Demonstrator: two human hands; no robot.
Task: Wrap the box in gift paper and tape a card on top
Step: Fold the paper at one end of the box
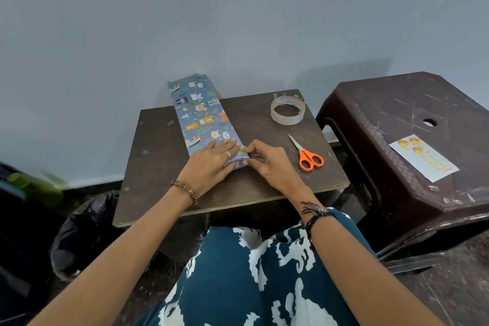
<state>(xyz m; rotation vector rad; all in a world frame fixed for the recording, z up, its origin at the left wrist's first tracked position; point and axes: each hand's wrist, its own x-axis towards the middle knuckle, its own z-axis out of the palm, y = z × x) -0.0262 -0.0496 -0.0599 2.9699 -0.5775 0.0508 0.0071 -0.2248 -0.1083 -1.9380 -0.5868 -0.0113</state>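
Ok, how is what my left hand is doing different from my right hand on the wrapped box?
The left hand lies flat with straight fingers, pressing on top of the wrapped box; the right hand has curled fingers pinching the paper fold at the box's near end. The left wears a ring and bead bracelet; the right wrist has dark threads. Both touch the box's near end.

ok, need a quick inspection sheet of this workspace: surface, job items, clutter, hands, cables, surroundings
Surface: small dark wooden table, scuffed.
Job's things: wrapped box in blue animal-print paper, far end past the table's back edge; tape roll and orange scissors to its right; card on the brown plastic stool.
Clutter: bits of tape on the stool's front edge.
Hands: left hand presses flat on the box's near end; right hand pinches the paper fold there.
Cables: nothing seen.
Surroundings: grey wall; black bag on the floor at left.
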